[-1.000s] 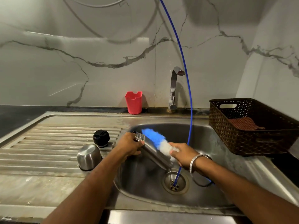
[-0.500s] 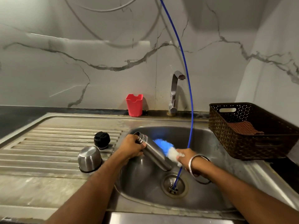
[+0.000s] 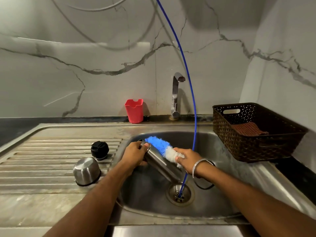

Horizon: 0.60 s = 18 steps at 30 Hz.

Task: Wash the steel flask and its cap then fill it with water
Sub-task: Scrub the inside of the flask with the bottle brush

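Both hands work: my left hand grips the steel flask, my right hand grips the brush. Scrubbing outside; next, I think, rinsing.

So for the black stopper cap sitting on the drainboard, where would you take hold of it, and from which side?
Grip the black stopper cap around its wide ribbed upper rim, coming straight down from above. It stands upright on the drainboard, top face up, so the rim is exposed all round. The steel cup sits close on its near side, so pinching left-to-right looks safest.
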Each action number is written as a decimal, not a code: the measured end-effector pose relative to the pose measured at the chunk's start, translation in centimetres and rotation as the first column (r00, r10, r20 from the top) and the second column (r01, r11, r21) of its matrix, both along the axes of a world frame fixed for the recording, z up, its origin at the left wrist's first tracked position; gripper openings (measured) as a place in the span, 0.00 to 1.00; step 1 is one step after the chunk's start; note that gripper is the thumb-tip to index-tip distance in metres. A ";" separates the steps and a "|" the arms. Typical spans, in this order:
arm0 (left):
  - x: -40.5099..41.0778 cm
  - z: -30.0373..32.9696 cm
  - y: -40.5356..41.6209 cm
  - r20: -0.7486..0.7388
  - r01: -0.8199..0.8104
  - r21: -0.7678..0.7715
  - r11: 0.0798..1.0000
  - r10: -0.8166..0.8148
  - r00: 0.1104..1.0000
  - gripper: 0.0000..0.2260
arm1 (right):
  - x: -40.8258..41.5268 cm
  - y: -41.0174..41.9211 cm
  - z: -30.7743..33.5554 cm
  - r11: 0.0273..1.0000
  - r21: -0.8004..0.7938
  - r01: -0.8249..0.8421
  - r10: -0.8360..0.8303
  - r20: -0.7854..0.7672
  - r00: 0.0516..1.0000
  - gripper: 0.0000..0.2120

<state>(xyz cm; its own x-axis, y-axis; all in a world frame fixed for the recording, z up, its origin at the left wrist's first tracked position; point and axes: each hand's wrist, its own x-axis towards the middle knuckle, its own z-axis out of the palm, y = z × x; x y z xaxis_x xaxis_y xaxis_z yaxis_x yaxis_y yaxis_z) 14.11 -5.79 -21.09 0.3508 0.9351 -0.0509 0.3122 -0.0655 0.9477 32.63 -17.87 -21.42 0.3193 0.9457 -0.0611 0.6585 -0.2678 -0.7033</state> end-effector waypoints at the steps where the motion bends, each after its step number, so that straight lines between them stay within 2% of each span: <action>1: 0.0 0.1 0.0 -0.007 0.026 0.039 0.999 -0.025 1.000 0.07 | 0.1 0.0 0.1 0.999 0.030 0.014 -0.014 0.001 1.000 0.23; 5: -0.6 0.1 0.5 -0.144 0.110 0.169 0.979 -0.086 0.986 0.10 | -0.8 0.4 0.3 0.973 0.225 -0.041 0.057 -0.066 0.996 0.23; 8: -1.3 0.4 0.6 -0.232 0.182 0.226 0.957 -0.129 0.964 0.08 | -0.5 0.4 0.1 0.995 0.101 0.012 -0.008 -0.032 0.999 0.23; 11: -1.4 0.8 0.3 -0.249 0.246 0.244 0.938 -0.184 0.951 0.08 | 1.1 -0.5 -0.8 0.987 -0.134 0.084 -0.068 0.114 0.991 0.23; 12: -1.3 1.0 0.1 -0.260 0.273 0.249 0.929 -0.207 0.943 0.08 | 1.3 -0.6 -0.8 0.987 -0.127 0.100 -0.085 0.116 0.990 0.23; 15: -1.1 0.8 0.2 -0.274 0.327 0.275 0.904 -0.252 0.928 0.07 | 0.3 -0.3 -0.1 0.989 0.146 0.007 -0.002 -0.037 0.999 0.23; 16: -1.2 0.8 0.3 -0.277 0.329 0.271 0.904 -0.254 0.927 0.07 | -0.3 0.0 0.0 0.978 0.207 -0.035 0.044 -0.040 0.998 0.24; 18: -1.6 0.9 0.2 -0.287 0.337 0.273 0.901 -0.258 0.923 0.06 | -0.7 0.3 0.1 0.979 0.203 -0.028 0.032 -0.020 0.999 0.23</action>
<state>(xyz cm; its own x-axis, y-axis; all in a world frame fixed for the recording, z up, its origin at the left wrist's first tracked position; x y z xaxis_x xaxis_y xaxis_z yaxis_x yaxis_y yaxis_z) 12.53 -5.54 -20.24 0.6287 0.7702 0.1077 0.4446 -0.4696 0.7628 31.94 -17.59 -21.33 0.2913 0.9483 0.1262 0.6473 -0.0982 -0.7559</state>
